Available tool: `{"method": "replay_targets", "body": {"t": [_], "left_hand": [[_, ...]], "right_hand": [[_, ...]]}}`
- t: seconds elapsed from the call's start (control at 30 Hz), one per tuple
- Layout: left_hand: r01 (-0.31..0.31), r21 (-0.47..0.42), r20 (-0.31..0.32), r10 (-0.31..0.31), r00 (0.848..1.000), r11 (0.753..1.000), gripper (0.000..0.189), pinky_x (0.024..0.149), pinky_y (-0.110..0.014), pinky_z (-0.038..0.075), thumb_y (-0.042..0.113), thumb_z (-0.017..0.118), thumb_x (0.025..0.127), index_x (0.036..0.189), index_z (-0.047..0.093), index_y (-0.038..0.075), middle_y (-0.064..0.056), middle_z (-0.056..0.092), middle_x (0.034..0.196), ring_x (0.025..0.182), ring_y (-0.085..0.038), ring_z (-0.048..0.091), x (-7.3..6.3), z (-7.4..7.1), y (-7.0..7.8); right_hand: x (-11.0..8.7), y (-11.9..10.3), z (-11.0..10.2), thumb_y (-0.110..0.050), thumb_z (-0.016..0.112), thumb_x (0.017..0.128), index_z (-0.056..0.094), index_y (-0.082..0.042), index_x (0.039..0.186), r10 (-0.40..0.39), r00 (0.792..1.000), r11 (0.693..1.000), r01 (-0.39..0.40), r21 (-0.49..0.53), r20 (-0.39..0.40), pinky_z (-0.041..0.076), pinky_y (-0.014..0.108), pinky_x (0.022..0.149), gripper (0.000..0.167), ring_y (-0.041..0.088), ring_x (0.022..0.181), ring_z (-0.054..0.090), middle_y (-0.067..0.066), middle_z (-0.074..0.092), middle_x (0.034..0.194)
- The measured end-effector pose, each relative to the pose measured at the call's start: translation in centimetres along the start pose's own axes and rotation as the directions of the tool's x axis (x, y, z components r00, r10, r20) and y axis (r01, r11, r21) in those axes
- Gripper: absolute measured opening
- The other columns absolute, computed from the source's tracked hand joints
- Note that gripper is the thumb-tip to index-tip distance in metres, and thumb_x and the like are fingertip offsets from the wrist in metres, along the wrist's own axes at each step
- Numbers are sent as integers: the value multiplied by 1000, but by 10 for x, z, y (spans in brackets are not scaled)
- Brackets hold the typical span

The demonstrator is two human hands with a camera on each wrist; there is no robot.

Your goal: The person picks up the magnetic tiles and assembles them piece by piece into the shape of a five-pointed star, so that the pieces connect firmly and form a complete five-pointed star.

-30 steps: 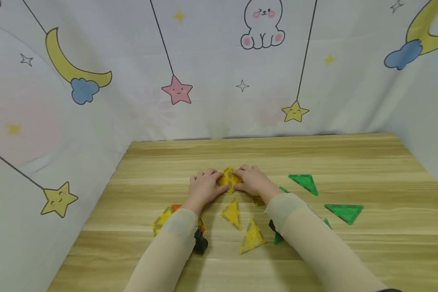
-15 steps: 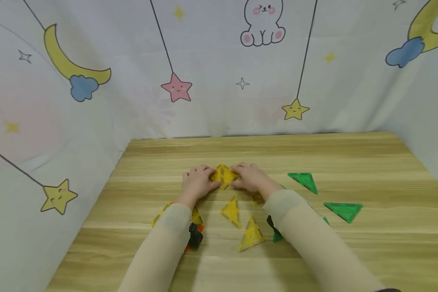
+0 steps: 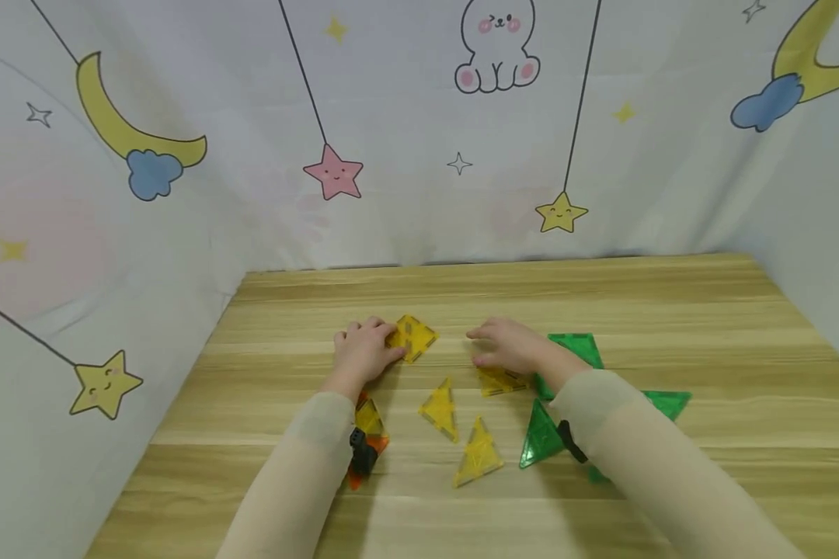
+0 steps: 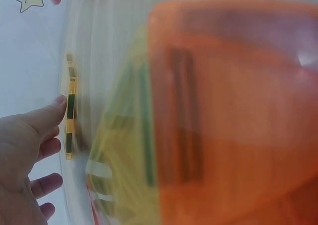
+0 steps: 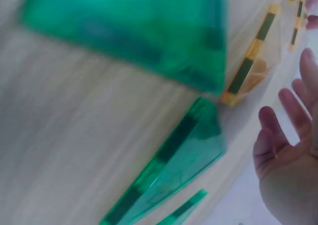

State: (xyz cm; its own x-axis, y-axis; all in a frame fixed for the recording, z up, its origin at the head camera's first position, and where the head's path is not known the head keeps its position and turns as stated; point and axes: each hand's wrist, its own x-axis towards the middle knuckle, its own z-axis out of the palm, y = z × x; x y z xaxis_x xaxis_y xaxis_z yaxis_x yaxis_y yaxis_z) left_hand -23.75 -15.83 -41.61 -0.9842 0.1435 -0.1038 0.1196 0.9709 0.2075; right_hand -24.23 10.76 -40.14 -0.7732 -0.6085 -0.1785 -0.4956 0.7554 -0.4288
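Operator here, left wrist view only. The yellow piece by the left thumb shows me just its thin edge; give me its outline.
Observer: From the head camera, the yellow piece has a diamond outline, one corner covered by the left hand.

Operator: Now report what the right hand holds, if anything.

Observer: It holds nothing; the right wrist view shows its fingers loosely bent around no tile.

Operator: Name a tile beside the right sleeve.

Observer: A green triangular tile lies on the wooden table there, on the sleeve's left side.
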Motion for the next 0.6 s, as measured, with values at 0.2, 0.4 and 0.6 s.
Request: {"method": "replay_targets", "body": {"t": [0.2, 0.4, 0.6], "left_hand": [[-87, -52, -47, 85, 995, 995, 52, 91, -54, 26, 45, 59, 89, 135, 52, 22, -2, 46, 135, 117, -33, 40, -4, -1, 7], [-221, -163, 15, 227, 974, 961, 51, 93, -56, 25, 44, 63, 87, 133, 54, 24, -4, 46, 137, 122, -37, 37, -13, 0, 19], [-319, -179, 116, 342, 932, 931, 49, 97, -54, 25, 46, 64, 86, 130, 56, 25, -2, 48, 137, 124, -33, 38, -20, 5, 25]], "right_hand": [[-16, 7, 1, -31, 61, 92, 50, -4, 135, -9, 1000, 1000, 9, 16, -13, 34, 49, 99, 52, 34, 122, 45, 17, 49, 132], [-28, 12, 3, -28, 65, 89, 55, -6, 131, -74, 997, 997, 74, 3, -31, 38, 49, 96, 48, 33, 117, 48, 15, 52, 128], [-33, 15, 9, -34, 67, 86, 57, -13, 130, -118, 993, 993, 117, -28, -31, 41, 45, 93, 49, 27, 112, 51, 8, 54, 124]]}}
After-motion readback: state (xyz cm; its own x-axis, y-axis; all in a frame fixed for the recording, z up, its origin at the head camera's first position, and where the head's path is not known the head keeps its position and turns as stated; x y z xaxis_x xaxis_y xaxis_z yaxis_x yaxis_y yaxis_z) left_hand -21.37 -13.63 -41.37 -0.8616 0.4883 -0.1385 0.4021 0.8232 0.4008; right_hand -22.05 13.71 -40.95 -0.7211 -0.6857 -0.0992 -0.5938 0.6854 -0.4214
